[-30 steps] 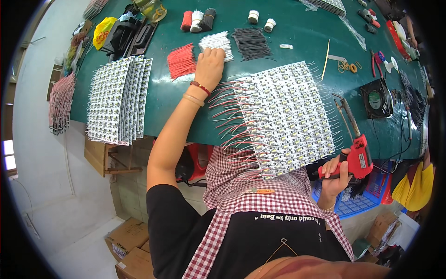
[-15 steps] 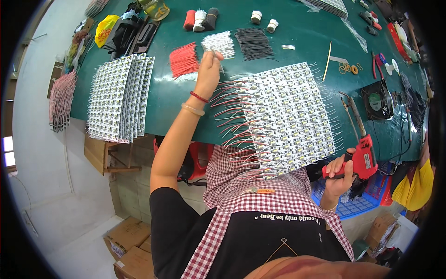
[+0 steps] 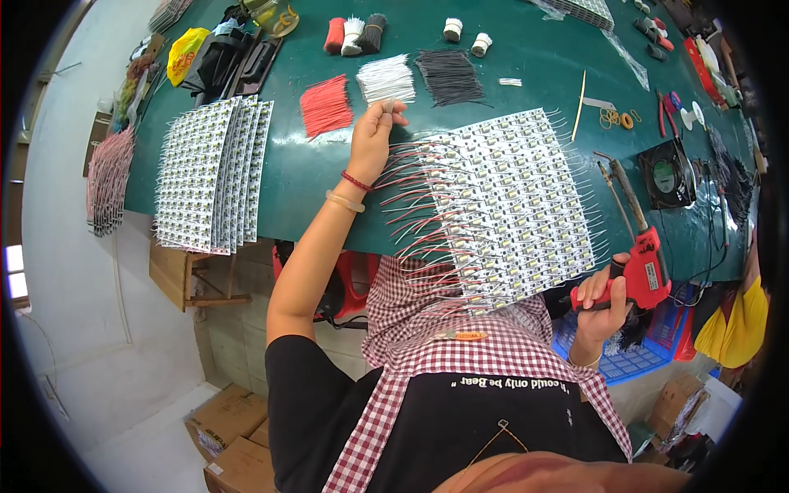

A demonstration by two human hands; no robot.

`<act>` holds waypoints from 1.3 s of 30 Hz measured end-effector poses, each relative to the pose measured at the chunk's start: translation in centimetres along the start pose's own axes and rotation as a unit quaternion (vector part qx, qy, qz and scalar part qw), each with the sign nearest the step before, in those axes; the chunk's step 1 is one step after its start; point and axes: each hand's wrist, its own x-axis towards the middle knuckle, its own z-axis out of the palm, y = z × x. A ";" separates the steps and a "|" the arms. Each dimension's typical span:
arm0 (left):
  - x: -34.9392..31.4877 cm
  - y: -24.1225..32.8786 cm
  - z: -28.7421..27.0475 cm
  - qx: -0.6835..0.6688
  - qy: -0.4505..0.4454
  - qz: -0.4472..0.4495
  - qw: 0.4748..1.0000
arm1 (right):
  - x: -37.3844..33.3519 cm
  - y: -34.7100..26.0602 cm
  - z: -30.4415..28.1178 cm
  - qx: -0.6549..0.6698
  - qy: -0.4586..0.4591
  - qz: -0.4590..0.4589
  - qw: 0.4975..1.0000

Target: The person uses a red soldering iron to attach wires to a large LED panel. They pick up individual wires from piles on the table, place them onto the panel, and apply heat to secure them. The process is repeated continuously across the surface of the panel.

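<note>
My left hand (image 3: 378, 135) is raised over the table just short of the white wire bundle (image 3: 386, 80). Its thumb and finger are pinched together; whatever is between them is too small to make out. A red wire bundle (image 3: 325, 107) lies to the left of it and a black wire bundle (image 3: 449, 77) to the right. My right hand (image 3: 602, 306) grips a red soldering gun (image 3: 648, 271), its metal tip pointing up and away. Between the hands is a white circuit board panel (image 3: 518, 209), with red and white wires fanning from its left side and thin wires along its right.
Several stacked panels (image 3: 193, 177) stand at the left of the green table (image 3: 288, 185). Tied wire bundles (image 3: 353, 37) lie at the back. A small black fan (image 3: 666, 177) and pliers (image 3: 666, 117) are on the right. A blue basket (image 3: 629, 361) sits below the edge.
My left hand has drawn back toward me from the white wires, turning at the wrist. The soldering gun's tip has shifted slightly up and left in my right hand.
</note>
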 end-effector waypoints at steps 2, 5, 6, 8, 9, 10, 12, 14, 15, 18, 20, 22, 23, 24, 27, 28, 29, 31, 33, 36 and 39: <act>0.0 0.1 -0.1 -0.033 0.006 -0.002 0.999 | 0.1 0.1 0.0 0.002 -0.006 0.004 1.000; -0.8 2.4 0.5 -0.069 -0.016 0.008 0.997 | 0.3 -0.2 0.7 0.005 -0.011 0.018 1.000; -1.3 4.0 1.2 -0.078 -0.030 0.015 0.996 | 0.4 -0.5 1.1 0.008 -0.011 0.022 1.000; -3.1 6.5 3.0 -0.148 -0.090 -0.023 0.985 | 0.7 -1.1 2.1 0.016 -0.020 0.047 0.999; -4.1 7.7 4.0 -0.131 -0.150 -0.039 0.979 | 0.9 -1.2 2.6 0.018 -0.023 0.057 0.998; -5.3 8.7 4.7 -0.117 -0.213 -0.039 0.969 | 1.1 -1.2 3.2 0.023 -0.022 0.075 0.997; -8.2 10.6 7.5 -0.063 -0.287 -0.030 0.955 | 1.2 -0.9 4.5 0.022 -0.014 0.106 0.994; -10.9 12.5 10.0 -0.070 -0.325 -0.033 0.942 | 1.4 -0.5 5.9 0.001 -0.029 0.127 0.991; -11.7 13.0 10.8 -0.023 -0.348 0.000 0.937 | 1.4 -0.4 6.2 -0.014 -0.032 0.136 0.990; -13.4 14.0 12.1 -0.029 -0.293 0.056 0.954 | 0.9 0.5 6.6 -0.123 -0.025 0.151 0.981; -14.0 14.1 12.4 -0.033 -0.275 0.050 0.960 | 0.7 0.6 6.7 -0.127 -0.029 0.180 0.975; -13.6 14.6 12.2 -0.038 -0.274 0.027 0.961 | 0.6 0.5 6.4 -0.062 -0.029 0.197 0.978; -13.5 14.8 12.1 -0.041 -0.275 0.016 0.960 | 0.6 0.5 6.2 -0.029 -0.027 0.205 0.978; -13.6 14.6 12.1 -0.035 -0.267 0.021 0.963 | 0.5 0.6 6.0 -0.008 -0.047 0.196 0.979; -13.9 14.1 12.5 -0.017 -0.252 0.028 0.967 | 0.3 0.7 5.6 -0.016 -0.063 0.179 0.982; -14.1 14.2 12.6 -0.008 -0.253 0.025 0.967 | 0.2 0.4 6.0 -0.061 -0.041 0.180 0.981; -14.1 14.2 12.6 0.001 -0.255 0.022 0.967 | 0.1 0.2 6.2 -0.106 -0.019 0.181 0.978; -14.2 14.2 12.7 0.004 -0.261 0.025 0.965 | 0.0 0.3 5.9 -0.103 -0.036 0.195 0.975; -14.1 14.1 12.7 0.008 -0.264 0.036 0.964 | 0.0 0.2 5.9 -0.102 -0.040 0.196 0.974; -14.0 13.7 12.7 0.033 -0.268 0.041 0.962 | -0.4 0.2 6.1 -0.122 -0.033 0.171 0.977; -14.2 13.7 12.4 0.077 -0.257 0.011 0.963 | -0.6 0.2 6.2 -0.161 -0.043 0.146 0.975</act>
